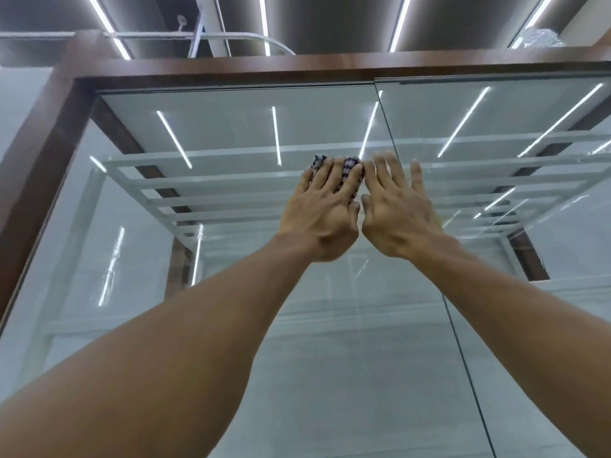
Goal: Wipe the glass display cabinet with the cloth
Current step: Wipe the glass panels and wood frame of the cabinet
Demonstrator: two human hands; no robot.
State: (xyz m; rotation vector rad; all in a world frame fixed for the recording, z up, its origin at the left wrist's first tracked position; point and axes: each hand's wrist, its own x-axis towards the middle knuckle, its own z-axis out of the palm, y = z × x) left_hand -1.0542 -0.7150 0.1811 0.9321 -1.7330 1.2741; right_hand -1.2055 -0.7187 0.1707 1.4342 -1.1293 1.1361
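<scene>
Head view: looks steeply up along the front of the cabinet (231,127), with both bare forearms reaching up into the middle of the picture.
Cabinet: a tall glass front in a dark brown wooden frame (43,160), which runs up the left side and across the top.
Panes: two glass panes meet at a thin dark seam (463,342) right of centre.
Shelves: a stack of glass shelves (205,180) with pale edges shows through the glass, running from the left side across to the right.
Cloth: a small checked cloth (348,166), dark and pale, bunched against the left pane just left of the seam, high up on the glass.
Left hand: the left hand (322,216) lies over the cloth and presses it to the glass.
Left fingers: the fingers (334,173) are spread and nearly straight across the cloth, which pokes out between and above them.
Right hand: the right hand (396,213) lies on the glass just right of the left hand, around the seam.
Right fingers: extended and slightly spread (390,170), holding nothing; the nearest one touches the cloth's right edge.
Hands: side by side, thumbs almost meeting.
Ceiling: long strip lights (400,24) above the cabinet, mirrored as bright streaks in the glass.
</scene>
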